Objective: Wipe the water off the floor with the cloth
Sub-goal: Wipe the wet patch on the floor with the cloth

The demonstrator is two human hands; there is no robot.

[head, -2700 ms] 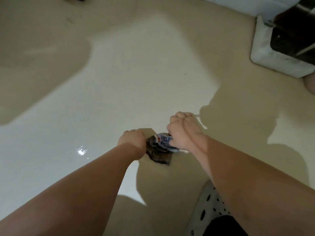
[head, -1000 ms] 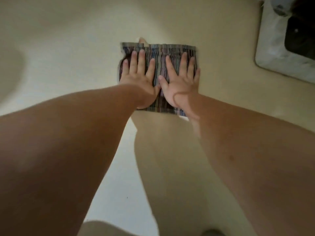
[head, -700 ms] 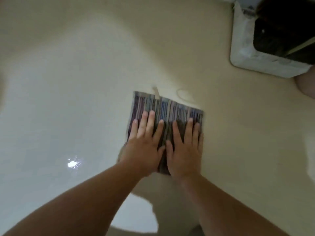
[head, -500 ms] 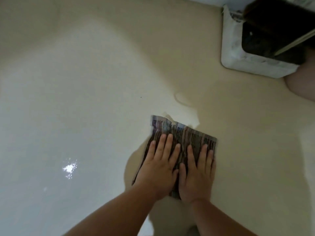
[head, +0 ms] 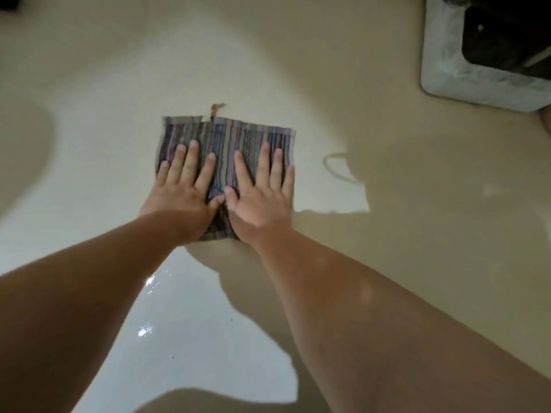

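Observation:
A striped cloth (head: 238,135) in dark purple, blue and grey lies spread flat on the glossy cream floor (head: 104,84). My left hand (head: 182,195) presses on its left half, palm down, fingers spread. Beside it, my right hand (head: 262,198) presses flat on the right half, thumbs nearly touching. A short tag sticks out from the cloth's far edge. Just right of the cloth I see the thin outline of a water puddle (head: 337,168). Small wet glints (head: 146,330) shine on the floor near my left forearm.
A white marbled base with a dark opening (head: 477,81) stands at the upper right. My arms throw broad shadows over the floor on the right and below. A dark object shows at the top left corner.
The cloth, bunched between my hands earlier, is now spread flat. Since half a second ago both hands have slid it away from me along the floor.

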